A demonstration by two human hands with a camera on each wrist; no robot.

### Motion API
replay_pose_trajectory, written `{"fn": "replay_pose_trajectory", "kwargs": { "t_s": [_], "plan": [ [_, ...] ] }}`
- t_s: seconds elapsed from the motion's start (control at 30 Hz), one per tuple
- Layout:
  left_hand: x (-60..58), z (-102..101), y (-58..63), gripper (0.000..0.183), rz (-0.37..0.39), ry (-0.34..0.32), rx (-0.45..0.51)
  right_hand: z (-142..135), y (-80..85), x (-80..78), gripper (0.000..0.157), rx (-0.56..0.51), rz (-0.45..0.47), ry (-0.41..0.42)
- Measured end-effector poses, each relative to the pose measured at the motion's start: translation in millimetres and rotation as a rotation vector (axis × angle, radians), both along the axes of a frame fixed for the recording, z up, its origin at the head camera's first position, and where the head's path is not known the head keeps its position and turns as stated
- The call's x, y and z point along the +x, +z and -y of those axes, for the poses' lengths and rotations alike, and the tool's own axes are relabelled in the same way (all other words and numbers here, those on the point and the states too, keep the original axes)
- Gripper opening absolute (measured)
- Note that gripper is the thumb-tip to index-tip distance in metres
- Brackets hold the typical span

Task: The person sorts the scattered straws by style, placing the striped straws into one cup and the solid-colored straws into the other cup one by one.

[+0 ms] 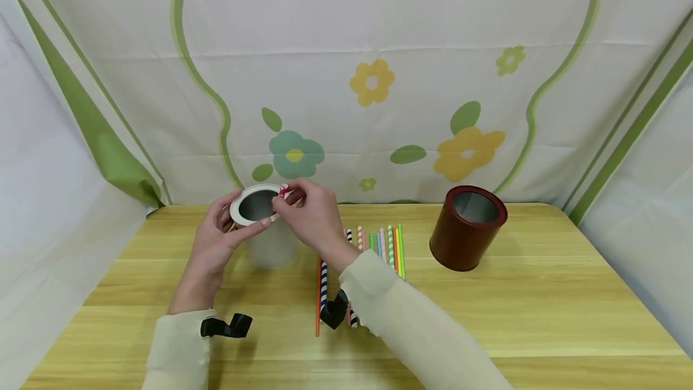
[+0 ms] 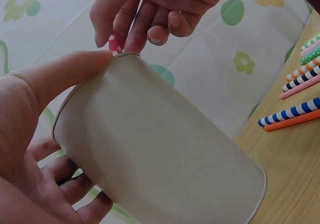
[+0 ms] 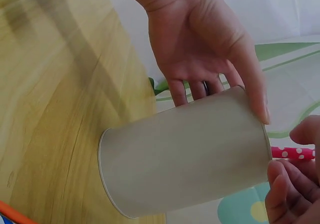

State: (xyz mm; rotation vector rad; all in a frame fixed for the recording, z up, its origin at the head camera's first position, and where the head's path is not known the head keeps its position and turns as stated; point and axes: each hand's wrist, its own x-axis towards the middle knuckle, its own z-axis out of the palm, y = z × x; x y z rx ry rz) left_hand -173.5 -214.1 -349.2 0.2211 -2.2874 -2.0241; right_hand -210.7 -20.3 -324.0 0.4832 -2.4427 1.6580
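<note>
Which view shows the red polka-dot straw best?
Right wrist: a clear dotted length of the red straw shows outside the white can. The head view shows only a small bit by the right hand; the left wrist view, a short dotted piece.

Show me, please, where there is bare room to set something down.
Bare table lies in front of the dark red can, out to the right edge. It is crowded around the white can, left hand, right hand and straws.

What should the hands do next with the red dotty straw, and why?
Probably the right hand should let the red dotty straw slide down into the white can, because it pinches the straw at the can's top while the left hand holds the can.
</note>
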Motion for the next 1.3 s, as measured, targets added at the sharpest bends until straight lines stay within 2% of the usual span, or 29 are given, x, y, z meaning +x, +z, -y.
{"fn": "replay_pose_trajectory", "kwargs": {
  "t_s": [0.3,0.63,0.83,1.1,1.3],
  "plan": [
    [0.3,1,-1.3,0.095,-0.002,-0.003,0.004,-10,-15.0,8.6,0.022,-0.15,0.065,0.043],
    [-0.7,2,-1.0,0.095,0.006,0.001,-0.002,-31,-33.1,24.8,0.022,-0.311,0.221,0.024],
    [-1.3,2,1.0,0.097,0.013,-0.002,0.0,-45,-45.4,29.0,0.019,-0.435,0.276,-0.008],
    [1.6,3,1.1,0.097,0.004,0.0,0.005,-56,-57.5,34.8,0.021,-0.468,0.344,-0.093],
    [-0.6,1,0.4,0.096,-0.001,-0.004,0.009,-61,-67.9,33.1,0.017,-0.416,0.367,-0.134]
  ]
}}
